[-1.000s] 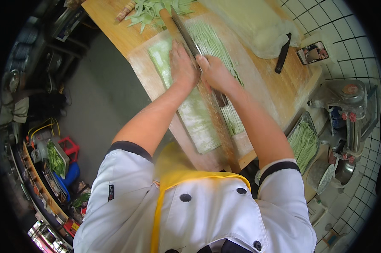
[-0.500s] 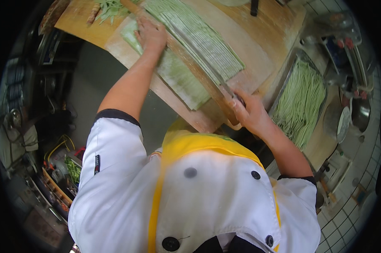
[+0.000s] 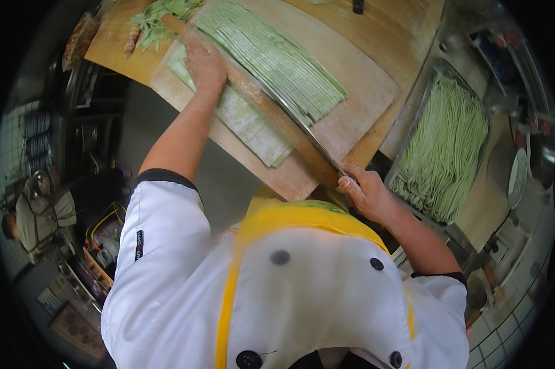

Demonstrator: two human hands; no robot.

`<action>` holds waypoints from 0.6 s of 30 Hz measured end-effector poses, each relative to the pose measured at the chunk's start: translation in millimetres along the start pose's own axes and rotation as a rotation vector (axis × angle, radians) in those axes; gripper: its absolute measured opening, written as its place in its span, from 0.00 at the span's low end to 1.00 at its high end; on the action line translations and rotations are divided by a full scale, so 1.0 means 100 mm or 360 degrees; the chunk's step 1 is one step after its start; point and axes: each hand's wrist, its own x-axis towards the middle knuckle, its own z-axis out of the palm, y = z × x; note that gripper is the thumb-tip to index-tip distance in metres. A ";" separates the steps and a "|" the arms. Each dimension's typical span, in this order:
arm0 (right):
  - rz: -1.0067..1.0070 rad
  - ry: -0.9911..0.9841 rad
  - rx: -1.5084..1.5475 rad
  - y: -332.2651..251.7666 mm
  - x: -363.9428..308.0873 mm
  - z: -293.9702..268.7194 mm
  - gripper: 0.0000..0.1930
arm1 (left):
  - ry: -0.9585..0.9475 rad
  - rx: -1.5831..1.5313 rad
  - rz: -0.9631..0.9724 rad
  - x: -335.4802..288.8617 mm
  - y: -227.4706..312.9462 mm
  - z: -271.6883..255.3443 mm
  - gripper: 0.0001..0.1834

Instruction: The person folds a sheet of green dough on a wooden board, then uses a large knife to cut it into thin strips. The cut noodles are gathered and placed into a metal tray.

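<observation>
My right hand (image 3: 366,194) is closed around the handle of a long knife (image 3: 314,142), its narrow blade lying along the far side of a wooden rolling pin (image 3: 262,106). The pin runs diagonally over a folded sheet of floury green dough. My left hand (image 3: 205,66) presses flat on the pin near its far end, fingers stretched out. On the near side of the pin lies uncut green dough (image 3: 253,126); beyond it, a band of dough (image 3: 274,55) is cut into thin parallel strips. The knife's handle is hidden in my grip.
Beneath the dough is a floured board (image 3: 366,92) on a wooden table (image 3: 114,49). To the right stands a tray (image 3: 416,118) heaped with green noodles (image 3: 446,144). Green scraps (image 3: 157,27) lie at the far left. Another person (image 3: 41,215) is at the left edge.
My right hand has drawn the knife nearer to my body along the pin. The left hand still rests on the pin. The whole view has shifted slightly.
</observation>
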 end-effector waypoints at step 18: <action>-0.0466 0.0165 -0.0144 -0.97 2.24 0.37 0.20 | 0.0010 -0.0193 -0.0173 -0.06 0.15 -0.12 0.35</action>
